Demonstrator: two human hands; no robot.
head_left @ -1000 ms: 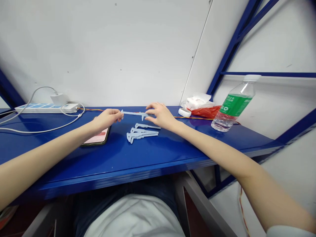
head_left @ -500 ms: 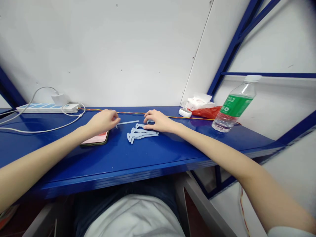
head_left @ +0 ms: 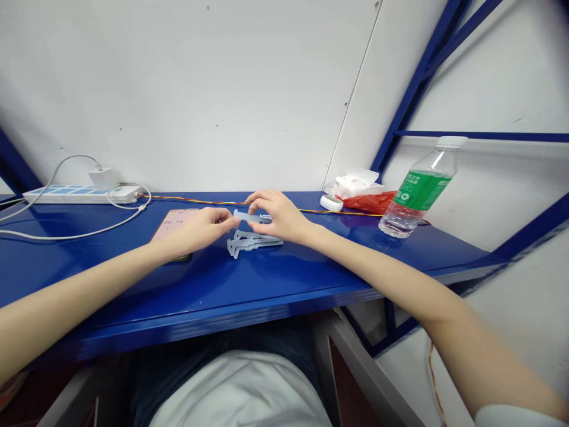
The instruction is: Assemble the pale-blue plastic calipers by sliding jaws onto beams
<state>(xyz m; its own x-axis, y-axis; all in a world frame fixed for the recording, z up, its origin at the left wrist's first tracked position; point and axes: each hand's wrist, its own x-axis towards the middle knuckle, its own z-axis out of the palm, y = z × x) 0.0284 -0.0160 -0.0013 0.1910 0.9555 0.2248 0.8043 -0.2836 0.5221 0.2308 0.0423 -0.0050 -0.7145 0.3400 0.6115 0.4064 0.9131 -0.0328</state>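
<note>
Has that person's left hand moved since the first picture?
Yes. Judged against the phone lying on the table, the left hand has shifted rightward, uncovering more screen.

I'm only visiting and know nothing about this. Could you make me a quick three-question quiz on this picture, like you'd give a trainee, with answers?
1. Fill in the blank: the left hand pinches one end of a pale ____.
2. True or false: the bottle has its cap off.
3. Which reading shows on the phone?
A) 05:00
B) 12:30
C) 00:50

Key
1. caliper
2. False; the white cap is on.
3. C
</note>
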